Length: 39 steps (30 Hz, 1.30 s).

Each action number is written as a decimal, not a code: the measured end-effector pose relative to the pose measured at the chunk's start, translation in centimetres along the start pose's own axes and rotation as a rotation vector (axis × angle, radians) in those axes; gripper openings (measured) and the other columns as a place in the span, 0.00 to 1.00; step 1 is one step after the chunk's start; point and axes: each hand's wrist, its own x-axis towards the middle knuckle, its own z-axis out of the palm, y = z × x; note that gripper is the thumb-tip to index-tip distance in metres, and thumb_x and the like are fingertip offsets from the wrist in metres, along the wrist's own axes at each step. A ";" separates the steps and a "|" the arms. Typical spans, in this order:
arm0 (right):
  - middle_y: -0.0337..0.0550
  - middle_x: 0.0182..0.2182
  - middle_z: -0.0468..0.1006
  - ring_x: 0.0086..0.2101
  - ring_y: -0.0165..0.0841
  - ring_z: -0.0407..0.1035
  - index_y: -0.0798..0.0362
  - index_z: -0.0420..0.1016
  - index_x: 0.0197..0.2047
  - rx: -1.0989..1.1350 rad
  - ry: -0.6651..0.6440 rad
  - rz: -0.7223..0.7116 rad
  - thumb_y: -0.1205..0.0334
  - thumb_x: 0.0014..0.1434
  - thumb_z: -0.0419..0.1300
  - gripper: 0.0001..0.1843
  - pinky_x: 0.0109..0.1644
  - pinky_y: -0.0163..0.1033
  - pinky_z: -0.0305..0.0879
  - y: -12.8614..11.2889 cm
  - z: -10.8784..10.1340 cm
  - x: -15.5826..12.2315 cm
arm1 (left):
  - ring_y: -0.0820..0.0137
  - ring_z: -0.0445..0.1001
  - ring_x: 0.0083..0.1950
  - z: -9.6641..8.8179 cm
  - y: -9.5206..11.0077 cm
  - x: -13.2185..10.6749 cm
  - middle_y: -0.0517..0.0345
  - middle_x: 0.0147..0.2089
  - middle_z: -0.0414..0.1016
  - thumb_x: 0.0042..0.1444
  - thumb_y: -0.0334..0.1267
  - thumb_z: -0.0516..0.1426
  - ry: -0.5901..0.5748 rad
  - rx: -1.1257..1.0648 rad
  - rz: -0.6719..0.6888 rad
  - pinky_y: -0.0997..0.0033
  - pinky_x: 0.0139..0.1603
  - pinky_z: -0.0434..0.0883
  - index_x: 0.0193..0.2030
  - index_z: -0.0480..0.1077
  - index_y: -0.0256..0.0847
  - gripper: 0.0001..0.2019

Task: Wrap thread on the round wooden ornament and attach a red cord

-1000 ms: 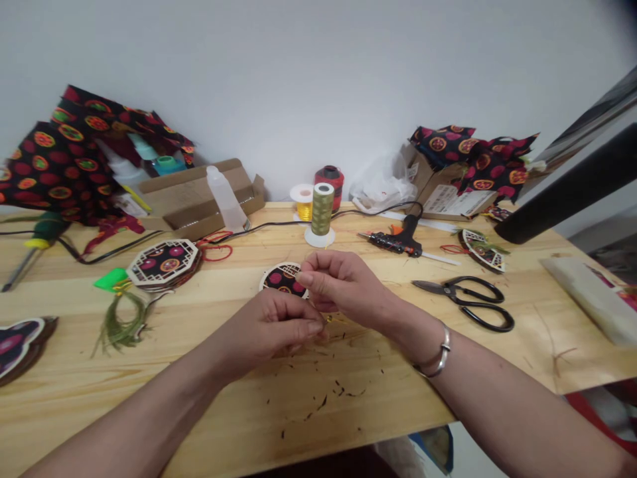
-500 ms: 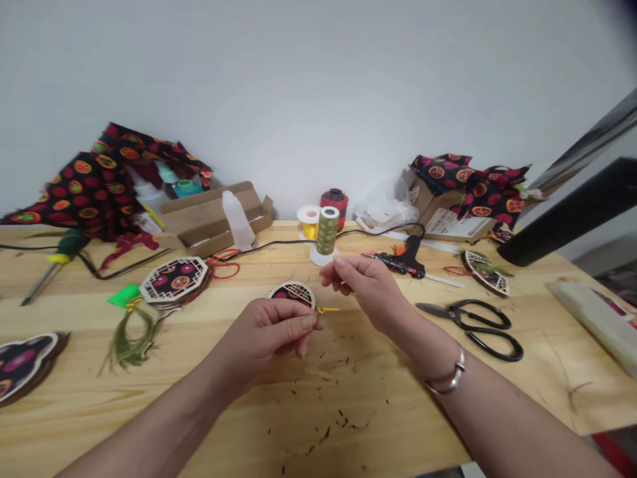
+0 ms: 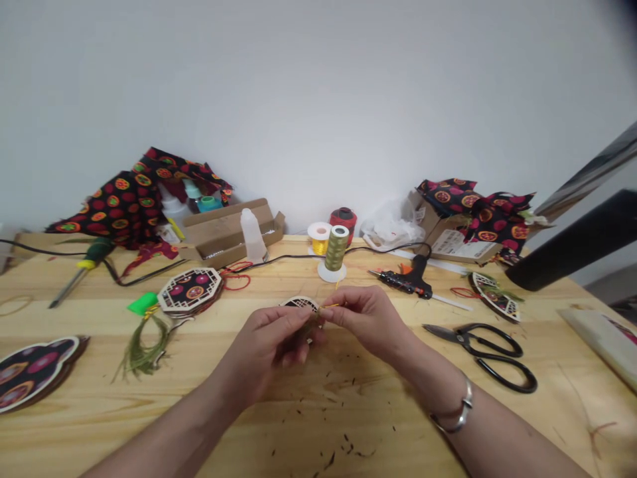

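Note:
My left hand [image 3: 279,338] is closed in a pinch on a small olive-green bundle [image 3: 314,320], apparently a thread tassel, mostly covered by the fingers. My right hand [image 3: 365,318] pinches a yellow thread [image 3: 329,306] right beside the left fingertips. Behind both hands, a round wooden lattice ornament [image 3: 300,302] with dark patterned fabric lies partly hidden. Just past the fingers stands a spool of olive thread [image 3: 337,249], with a spool of yellow thread [image 3: 319,239] and a red spool [image 3: 343,222] behind it.
Black-handled scissors [image 3: 480,345] and a glue gun [image 3: 411,282] lie at right. To the left are an octagonal ornament [image 3: 192,292], a finished-looking green tassel [image 3: 144,345] and a screwdriver [image 3: 84,269]. A cardboard box [image 3: 233,239] and squeeze bottle [image 3: 253,236] stand behind.
My right hand has come down and in, so its fingertips now meet the left ones at the yellow thread. The view has tilted up slightly, and everything sits lower.

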 end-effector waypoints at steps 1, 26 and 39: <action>0.39 0.19 0.76 0.22 0.27 0.66 0.56 0.78 0.25 -0.006 0.011 0.010 0.56 0.46 0.66 0.10 0.27 0.33 0.61 -0.1 0.0 0.0 | 0.76 0.64 0.20 0.0 0.0 0.1 0.50 0.29 0.78 0.52 0.46 0.59 0.024 -0.026 0.002 0.77 0.18 0.52 0.32 0.78 0.35 0.15; 0.34 0.21 0.64 0.23 0.26 0.54 0.55 0.71 0.30 0.000 0.230 -0.089 0.57 0.51 0.60 0.09 0.28 0.33 0.51 -0.7 -2.4 0.7 | 0.58 0.64 0.59 -0.8 -0.2 0.5 0.55 0.49 0.76 0.51 0.39 0.60 0.383 -0.080 0.517 0.65 0.54 0.64 0.23 0.75 0.42 0.08; 0.42 0.29 0.71 0.34 0.33 0.63 0.54 0.73 0.31 -0.690 -0.050 -0.561 0.75 0.56 0.56 0.09 0.41 0.40 0.61 -1.1 -0.4 -1.1 | 0.72 0.70 0.29 0.6 -0.3 -0.6 0.58 0.33 0.77 0.53 0.42 0.61 -0.061 0.101 0.194 0.72 0.34 0.67 0.43 0.76 0.44 0.12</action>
